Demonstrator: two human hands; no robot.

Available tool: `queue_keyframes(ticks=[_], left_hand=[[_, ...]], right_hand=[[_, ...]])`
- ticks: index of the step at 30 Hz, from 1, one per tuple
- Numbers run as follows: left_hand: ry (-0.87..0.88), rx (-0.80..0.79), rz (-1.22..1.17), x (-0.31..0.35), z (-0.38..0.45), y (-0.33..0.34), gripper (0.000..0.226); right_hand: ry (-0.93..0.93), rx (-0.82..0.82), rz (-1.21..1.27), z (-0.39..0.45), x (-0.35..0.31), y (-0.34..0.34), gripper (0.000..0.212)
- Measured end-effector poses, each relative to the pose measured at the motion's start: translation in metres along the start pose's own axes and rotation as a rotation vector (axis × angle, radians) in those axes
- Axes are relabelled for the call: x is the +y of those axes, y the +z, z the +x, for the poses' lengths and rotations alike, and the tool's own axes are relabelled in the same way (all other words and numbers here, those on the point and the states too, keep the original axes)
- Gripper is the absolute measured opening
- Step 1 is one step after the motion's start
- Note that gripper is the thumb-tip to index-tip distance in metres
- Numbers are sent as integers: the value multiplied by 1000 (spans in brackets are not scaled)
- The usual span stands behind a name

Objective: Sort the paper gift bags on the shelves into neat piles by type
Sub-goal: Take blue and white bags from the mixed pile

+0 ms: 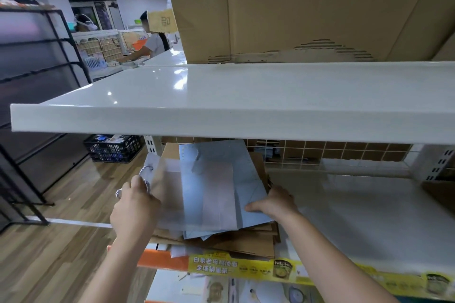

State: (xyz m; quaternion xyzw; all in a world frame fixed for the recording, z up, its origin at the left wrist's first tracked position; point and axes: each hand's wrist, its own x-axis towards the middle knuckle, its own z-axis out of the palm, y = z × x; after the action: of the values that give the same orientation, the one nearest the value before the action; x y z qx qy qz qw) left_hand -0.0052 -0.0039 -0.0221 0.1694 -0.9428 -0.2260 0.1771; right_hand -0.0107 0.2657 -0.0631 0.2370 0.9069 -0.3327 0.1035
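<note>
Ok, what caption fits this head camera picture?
Left hand and right hand straighten flat pale blue paper gift bags on brown ones.

Shop, white display shelving, promo price strip, cardboard stock carton
</note>
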Motion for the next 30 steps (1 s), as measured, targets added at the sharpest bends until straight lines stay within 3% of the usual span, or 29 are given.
queue_keyframes(ticks=[2, 8, 10, 13, 17, 25, 30], left_hand=[[9, -8, -20, 0, -1, 0, 16], [-25, -38, -127, 1, 0, 4, 19], [-45, -30, -195, 2, -1, 5, 23], [-37, -1, -251, 5, 1, 4, 38], [-19, -42, -304, 10, 2, 3, 39], [37, -84, -378, 30, -11, 11, 39], [24, -40, -472, 45, -29, 15, 29]], right_hand=[[8, -51, 144, 2, 3, -1, 92], [-12, -25, 224, 2, 4, -3, 78], [-26, 30, 279, 3, 10, -6, 52], [-68, 8, 566, -1, 19, -12, 10], [-117, 87, 726, -8, 37, -25, 10], [-83, 106, 855, -28, 86, -45, 36], [-60, 255, 942, -48, 123, -61, 38]])
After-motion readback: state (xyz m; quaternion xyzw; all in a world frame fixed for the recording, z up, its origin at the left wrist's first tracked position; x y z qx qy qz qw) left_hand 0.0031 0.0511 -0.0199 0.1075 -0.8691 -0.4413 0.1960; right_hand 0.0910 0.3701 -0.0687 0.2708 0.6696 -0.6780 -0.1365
